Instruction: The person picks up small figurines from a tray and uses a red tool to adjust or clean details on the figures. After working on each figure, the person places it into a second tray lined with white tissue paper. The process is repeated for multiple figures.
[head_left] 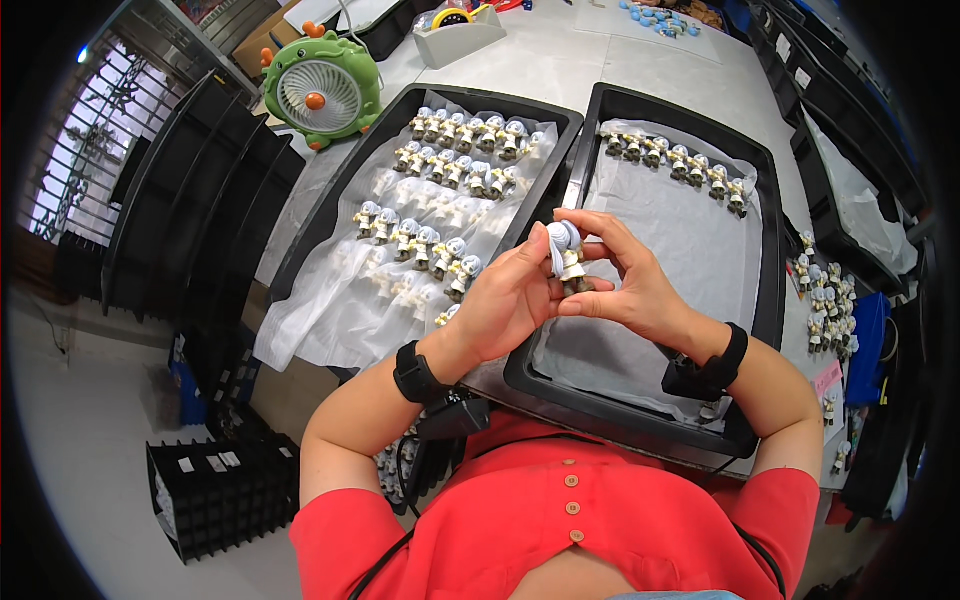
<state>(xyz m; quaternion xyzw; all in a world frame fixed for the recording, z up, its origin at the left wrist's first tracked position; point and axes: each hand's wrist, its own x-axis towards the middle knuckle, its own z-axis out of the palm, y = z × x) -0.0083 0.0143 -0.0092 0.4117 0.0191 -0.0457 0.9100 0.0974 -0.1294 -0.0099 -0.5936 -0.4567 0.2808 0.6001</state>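
Note:
A small figurine (pixel 570 262) with pale lavender hair, white clothing and dark feet is held upright between both my hands. My left hand (pixel 512 290) pinches it from the left, thumb near its head. My right hand (pixel 630 280) grips it from the right, with the index finger at the top and the thumb low by its feet. Beneath my hands lies a black tray (pixel 770 300) lined with white paper, a row of similar figurines (pixel 680 162) along its far end. Another black tray (pixel 400 110) on the left carries several rows of them between sheets of thin white wrapping (pixel 330 305).
A green fan (pixel 322 90) stands beyond the left tray, near a grey tape dispenser (pixel 460 38). More figurines (pixel 828 305) cluster on the table at right, beside a blue object (pixel 872 345). Black crates (pixel 220 490) stand on the floor at lower left.

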